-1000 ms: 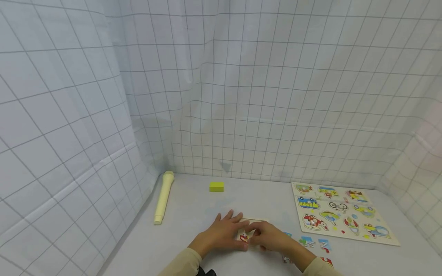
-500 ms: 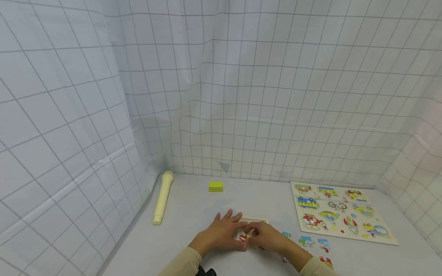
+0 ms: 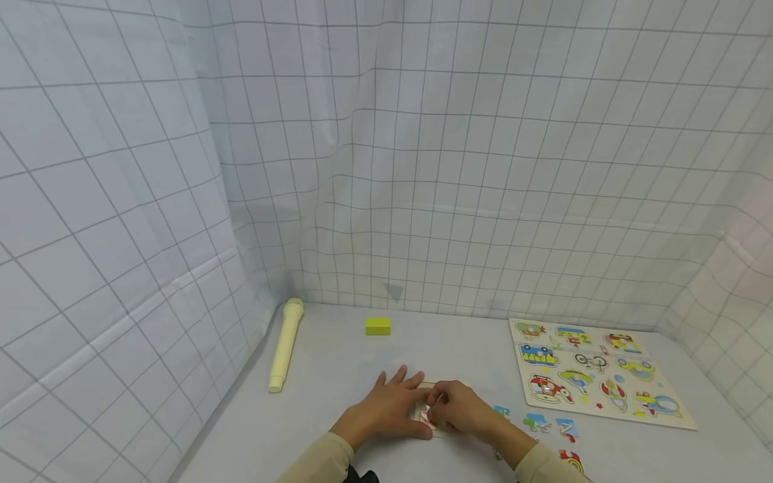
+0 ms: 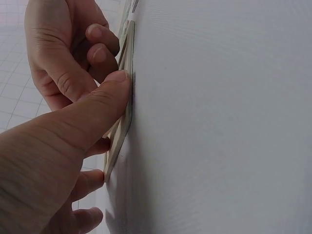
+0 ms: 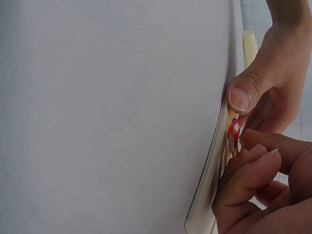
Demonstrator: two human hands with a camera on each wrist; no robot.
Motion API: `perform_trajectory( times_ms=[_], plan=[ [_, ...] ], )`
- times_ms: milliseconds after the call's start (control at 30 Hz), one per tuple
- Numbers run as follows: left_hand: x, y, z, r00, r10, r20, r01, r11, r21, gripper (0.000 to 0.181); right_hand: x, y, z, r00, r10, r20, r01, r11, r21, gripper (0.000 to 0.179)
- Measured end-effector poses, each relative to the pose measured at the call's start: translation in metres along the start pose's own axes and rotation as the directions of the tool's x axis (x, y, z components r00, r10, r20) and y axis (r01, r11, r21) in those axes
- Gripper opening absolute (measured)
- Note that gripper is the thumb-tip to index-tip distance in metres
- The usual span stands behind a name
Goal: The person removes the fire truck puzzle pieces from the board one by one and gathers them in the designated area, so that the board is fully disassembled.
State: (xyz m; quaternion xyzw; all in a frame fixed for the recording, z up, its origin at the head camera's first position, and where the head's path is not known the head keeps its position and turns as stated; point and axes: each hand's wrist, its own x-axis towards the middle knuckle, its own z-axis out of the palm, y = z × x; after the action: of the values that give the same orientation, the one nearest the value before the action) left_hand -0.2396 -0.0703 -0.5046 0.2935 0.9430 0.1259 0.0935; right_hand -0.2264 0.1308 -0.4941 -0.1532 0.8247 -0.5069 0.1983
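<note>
A small wooden puzzle board (image 3: 444, 435) lies on the table between both hands. My left hand (image 3: 388, 405) steadies its left side with spread, mostly straight fingers; the thumb (image 4: 114, 87) presses on the board's near edge. My right hand (image 3: 464, 409) is over the board with its fingers curled, its fingertips pinching a small red, blue and yellow puzzle piece (image 5: 234, 131) close to the board's surface. Red and white print (image 3: 425, 417) shows between the hands. My fingers hide most of the board, so I cannot tell how the piece sits on it.
Several loose puzzle pieces (image 3: 536, 422) lie right of my right hand, including a red one (image 3: 570, 459). Farther right lies a large vehicle puzzle board (image 3: 594, 402). A yellow block (image 3: 378, 327) and a cream microphone-shaped stick (image 3: 286, 345) lie towards the back. Gridded curtains (image 3: 447, 168) enclose the table.
My right hand has shifted slightly up and turned over the board, its fingers changing position around the puzzle piece. The left hand stays nearly still.
</note>
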Motion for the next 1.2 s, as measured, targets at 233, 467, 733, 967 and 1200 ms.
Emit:
perform_trajectory(
  times_ms=[233, 467, 733, 967, 1200],
  plan=[
    [0.0, 0.001, 0.001, 1.0, -0.002, -0.001, 0.002, 1.0, 0.01, 0.083, 0.0, 0.001, 0.003, 1.0, 0.016, -0.026, -0.013, 0.995, 0.102, 0.014],
    [0.001, 0.0, 0.003, 1.0, 0.005, -0.008, -0.005, 1.0, 0.003, 0.083, -0.002, 0.001, 0.001, 1.0, 0.029, 0.005, -0.03, 0.986, 0.166, 0.02],
    [0.0, 0.001, 0.001, 1.0, 0.001, -0.003, -0.001, 1.0, -0.003, 0.081, -0.003, 0.004, -0.004, 0.997, 0.074, 0.019, -0.076, 0.986, 0.149, 0.023],
    [0.0, 0.004, -0.001, 1.0, 0.003, -0.002, -0.003, 0.999, 0.041, 0.079, -0.016, 0.009, -0.022, 0.997, 0.074, -0.023, -0.069, 0.979, 0.189, 0.023],
    [0.0, 0.003, -0.002, 1.0, -0.006, -0.021, 0.008, 0.998, 0.065, 0.078, -0.045, 0.019, -0.053, 0.987, 0.144, -0.069, -0.123, 0.962, 0.244, 0.025]
  ],
)
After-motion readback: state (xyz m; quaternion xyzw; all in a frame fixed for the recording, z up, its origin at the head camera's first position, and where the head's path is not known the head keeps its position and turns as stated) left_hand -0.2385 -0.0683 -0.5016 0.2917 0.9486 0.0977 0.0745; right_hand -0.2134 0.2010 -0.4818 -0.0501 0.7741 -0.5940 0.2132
